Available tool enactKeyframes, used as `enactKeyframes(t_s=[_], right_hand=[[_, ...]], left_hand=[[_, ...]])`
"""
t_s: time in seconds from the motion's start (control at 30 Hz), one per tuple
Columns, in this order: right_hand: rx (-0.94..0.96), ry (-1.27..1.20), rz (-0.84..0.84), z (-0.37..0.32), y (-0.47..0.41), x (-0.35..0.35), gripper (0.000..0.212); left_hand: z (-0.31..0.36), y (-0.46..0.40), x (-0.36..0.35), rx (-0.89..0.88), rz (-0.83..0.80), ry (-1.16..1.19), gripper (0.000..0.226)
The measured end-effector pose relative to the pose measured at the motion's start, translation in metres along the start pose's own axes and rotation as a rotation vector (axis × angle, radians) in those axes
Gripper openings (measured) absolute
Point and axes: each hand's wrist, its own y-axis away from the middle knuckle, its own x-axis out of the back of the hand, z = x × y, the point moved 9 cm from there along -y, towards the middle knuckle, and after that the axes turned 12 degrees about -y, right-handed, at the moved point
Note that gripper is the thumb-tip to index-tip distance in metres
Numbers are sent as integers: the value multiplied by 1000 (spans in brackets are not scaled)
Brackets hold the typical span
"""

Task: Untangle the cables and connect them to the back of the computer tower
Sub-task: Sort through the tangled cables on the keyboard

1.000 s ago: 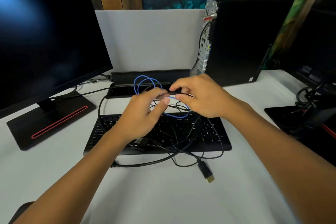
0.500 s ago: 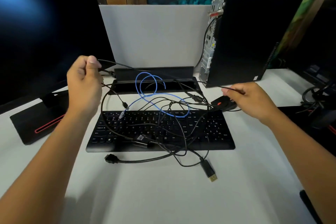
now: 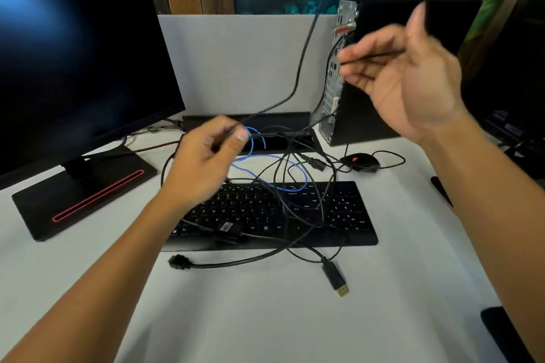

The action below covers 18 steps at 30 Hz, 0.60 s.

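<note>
Evidently, the step in hand was judged to be the drawing of one black cable (image 3: 306,38) free of the tangle (image 3: 289,174) that lay across the black keyboard (image 3: 339,215) and the white table (image 3: 265,318). That cable was pinched between thumb and fingers of the left hand (image 3: 206,162) above the keyboard's far edge, and from there it rose steeply out of the top of the view. The right hand (image 3: 404,76) was held high before the rear panel of the computer tower (image 3: 383,115), fingers loosely extended, with a thin dark cord lying across them; whether that cord was truly gripped could not be told through the blur. A blue cable (image 3: 295,171) was looped among the black ones, and a DisplayPort plug (image 3: 336,280) and a second black plug (image 3: 177,262) lay loose in front of the keyboard, with the mouse (image 3: 361,161) near the tower's foot. It was judged that the lifted cable should be pulled slowly and followed to its crossings, so that no loop is tightened and no connector dragged against the keys.
</note>
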Motion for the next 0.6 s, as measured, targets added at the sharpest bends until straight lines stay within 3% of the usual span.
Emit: enactKeyframes(t_s=[0.07, 0.3, 0.53, 0.6], right_hand=[[42, -15, -30, -10, -2, -12, 70], [-111, 141, -13, 36, 4, -6, 60], [-333, 517, 32, 94, 27, 43, 45], [-374, 670, 73, 104, 33, 61, 39]], left_hand=[[8, 5, -19, -49, -108, -60, 9], [-12, 21, -59, -127, -381, -502, 53], [-63, 26, -56, 112, -533, -748, 63], [-67, 30, -59, 147, -601, -762, 54]])
